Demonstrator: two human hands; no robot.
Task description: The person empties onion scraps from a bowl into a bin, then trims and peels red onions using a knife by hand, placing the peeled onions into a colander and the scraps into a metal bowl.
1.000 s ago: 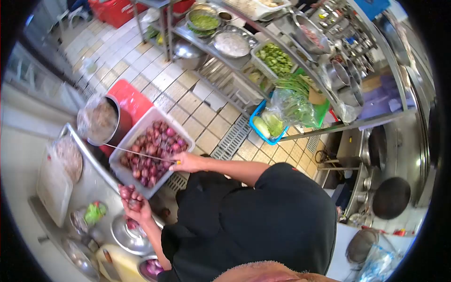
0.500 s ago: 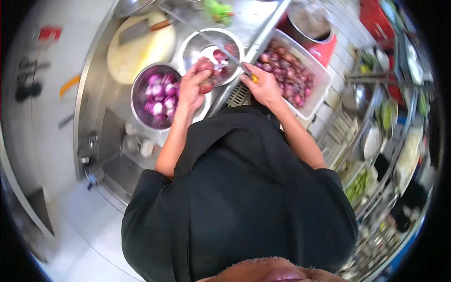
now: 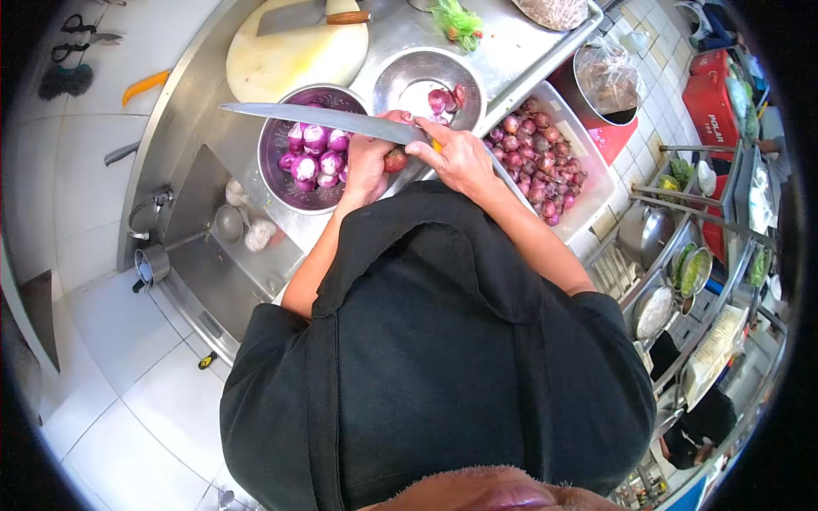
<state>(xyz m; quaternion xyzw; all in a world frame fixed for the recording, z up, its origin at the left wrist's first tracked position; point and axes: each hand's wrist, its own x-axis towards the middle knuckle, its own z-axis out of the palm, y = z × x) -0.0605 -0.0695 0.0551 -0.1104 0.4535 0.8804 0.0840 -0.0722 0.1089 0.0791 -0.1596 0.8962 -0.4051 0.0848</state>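
Note:
My left hand (image 3: 368,166) is closed around a red onion (image 3: 394,159), partly hidden by the blade above it. In my right hand (image 3: 460,157) is a long knife (image 3: 328,117), its blade pointing left across the left hand and over a colander (image 3: 271,170) of peeled purple onions (image 3: 315,153). Behind the hands stands a metal bowl (image 3: 400,72) with onion skins (image 3: 443,100) in it. To the right of my right hand, a white tub (image 3: 588,223) holds many unpeeled red onions (image 3: 538,153).
A round cutting board (image 3: 298,60) with a cleaver (image 3: 294,15) lies at the back left, near green leaves (image 3: 457,23). The sink (image 3: 213,255) is at left. A pot (image 3: 579,81) with a plastic bag stands beyond the tub, and shelves of food (image 3: 682,247) line the right side.
The view has swung toward the counter and sink. My left hand has gone from several onions to one visible onion, and the knife has come across over it.

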